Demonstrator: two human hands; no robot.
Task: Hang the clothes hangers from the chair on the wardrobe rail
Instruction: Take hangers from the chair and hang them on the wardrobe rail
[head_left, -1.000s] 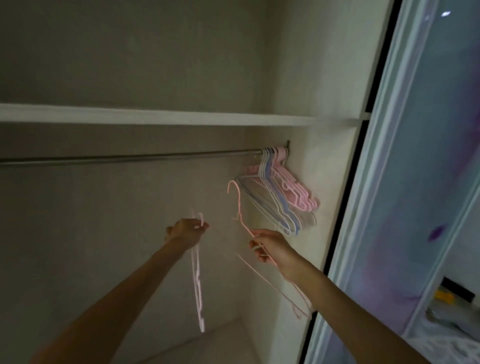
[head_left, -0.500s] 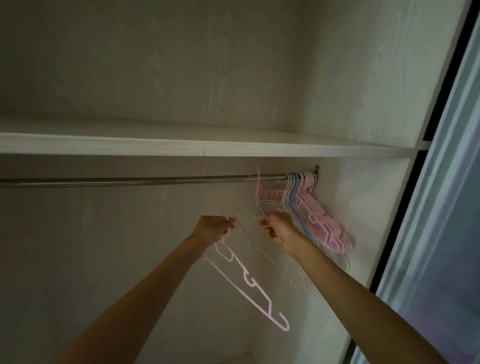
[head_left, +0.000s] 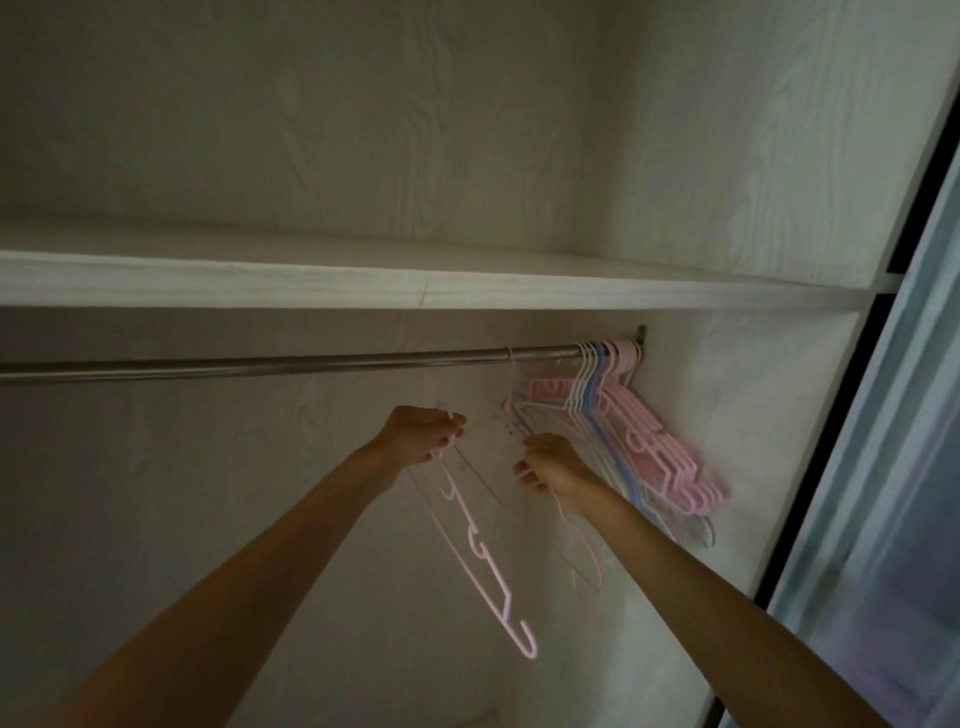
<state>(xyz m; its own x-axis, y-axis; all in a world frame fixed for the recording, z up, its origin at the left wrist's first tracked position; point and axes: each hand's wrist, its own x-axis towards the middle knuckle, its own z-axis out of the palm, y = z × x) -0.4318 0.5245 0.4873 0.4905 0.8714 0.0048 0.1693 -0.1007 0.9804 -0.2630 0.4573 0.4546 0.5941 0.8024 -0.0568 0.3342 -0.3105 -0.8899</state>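
Note:
A metal wardrobe rail (head_left: 291, 365) runs left to right under a white shelf. At its right end hang several pink, white and blue hangers (head_left: 641, 441). My left hand (head_left: 423, 434) is closed on a pink hanger (head_left: 483, 564) that dangles down and to the right below it. My right hand (head_left: 553, 465) grips a thin pink hanger (head_left: 584, 551) whose hook (head_left: 510, 358) sits over the rail, just left of the hung bunch. Its lower part is blurred.
The white shelf (head_left: 415, 283) sits just above the rail. The wardrobe side wall (head_left: 727, 415) is close behind the hung hangers. A sliding door frame (head_left: 883, 415) stands at the right. The rail's long left stretch carries nothing.
Both hands rose towards the rail. The right hand's hanger went from held below the rail to hooked over it. The left hand's hanger swung from vertical to slanting right.

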